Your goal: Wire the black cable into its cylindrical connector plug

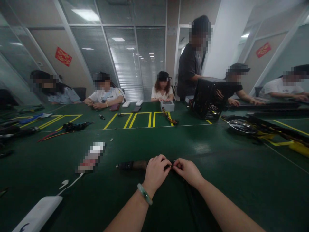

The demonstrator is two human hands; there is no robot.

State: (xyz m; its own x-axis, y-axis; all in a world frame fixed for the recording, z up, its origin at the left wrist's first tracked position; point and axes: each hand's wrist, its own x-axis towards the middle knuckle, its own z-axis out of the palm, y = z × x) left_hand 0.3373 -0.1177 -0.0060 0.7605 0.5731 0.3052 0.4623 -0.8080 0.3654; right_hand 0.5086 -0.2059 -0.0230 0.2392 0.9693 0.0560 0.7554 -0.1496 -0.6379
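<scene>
A dark, rod-shaped thing point(127, 165) with a small shiny tip at its left end and a brownish middle lies across the green table in front of me. My left hand point(158, 169), with a pale green bangle point(145, 194) on its wrist, is closed over its right part. Beside it my right hand point(187, 169) pinches at the right end, its fingertips almost meeting the left ones. A small glint shows between the fingertips; the exact piece there is hidden. From under my right hand a dark strip or cable point(190, 196) runs toward me.
Left of my hands lie a phone point(93, 156), joined by a white cable to a white power bank point(40, 214), and bundled wires point(72, 127). Far across stand a black computer case point(210, 96) and a grey power supply point(167, 106). Several people are around the table point(116, 141).
</scene>
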